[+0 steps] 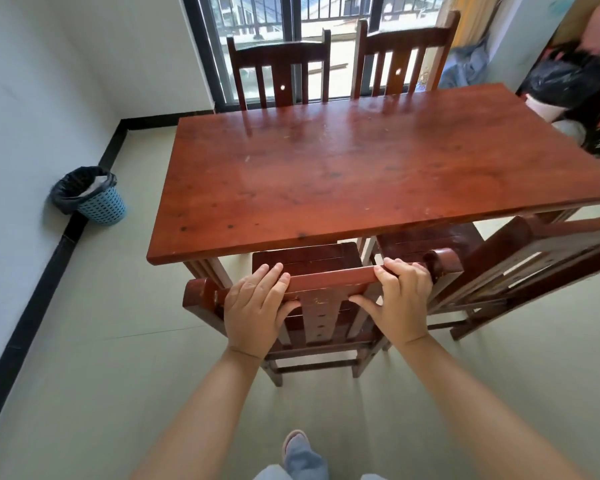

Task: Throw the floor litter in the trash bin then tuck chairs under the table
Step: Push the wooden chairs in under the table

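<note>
A window (291,46) with dark frames and a railing outside fills the wall at 12 o'clock. A yellow curtain (471,19) hangs at its right edge, at about 1 o'clock, with a bluish bag (465,69) on the floor below it. At 2 o'clock a heap of black bags (575,88) lies blurred against the wall. White walls (32,98) run along 9 to 11 o'clock, edged with a black skirting (42,282). The floor (118,341) is pale tile. At 6 o'clock a slipper (293,439) shows.
</note>
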A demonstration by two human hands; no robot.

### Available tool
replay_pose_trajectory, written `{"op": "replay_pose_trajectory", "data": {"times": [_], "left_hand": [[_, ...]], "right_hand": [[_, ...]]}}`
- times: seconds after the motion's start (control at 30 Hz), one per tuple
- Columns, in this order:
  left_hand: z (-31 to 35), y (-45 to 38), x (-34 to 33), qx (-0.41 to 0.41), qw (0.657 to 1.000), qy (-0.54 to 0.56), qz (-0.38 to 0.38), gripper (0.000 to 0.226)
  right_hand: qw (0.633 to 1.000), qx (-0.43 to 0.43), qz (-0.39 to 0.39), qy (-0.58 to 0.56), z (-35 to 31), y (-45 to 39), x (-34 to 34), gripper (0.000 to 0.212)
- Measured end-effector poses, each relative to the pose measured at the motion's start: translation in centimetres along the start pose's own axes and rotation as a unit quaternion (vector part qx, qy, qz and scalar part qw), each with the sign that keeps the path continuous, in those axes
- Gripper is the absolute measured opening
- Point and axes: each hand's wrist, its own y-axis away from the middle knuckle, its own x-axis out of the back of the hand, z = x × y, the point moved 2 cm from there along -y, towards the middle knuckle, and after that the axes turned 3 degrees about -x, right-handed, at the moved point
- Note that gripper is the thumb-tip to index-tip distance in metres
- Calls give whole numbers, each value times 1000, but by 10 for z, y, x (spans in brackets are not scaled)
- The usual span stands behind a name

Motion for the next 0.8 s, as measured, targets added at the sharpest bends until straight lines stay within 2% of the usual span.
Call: {"op": "replay_pose_trajectory", "data": {"times": [0.13,0.3,0.53,0.73,0.8], "left_hand": [[-15,-6,-14,-5,1000,10,10,35],[-27,-22,-29,5,999,17,-36,37],[-26,-24,-32,20,998,52,-42,33],[-21,-28,-25,63,992,78,-72,34],[-20,-31,-23,74,990,85,-84,35]], "right_hand": [[1000,-1,11,6,0,-7,-16,54],[1000,-6,-2,13,4,-23,-31,56],[999,-38,-20,23,1,-25,-31,58],[999,-26,-36,24,2,-29,-25,54],[999,-26,-43,20,3,-32,-25,64]]}}
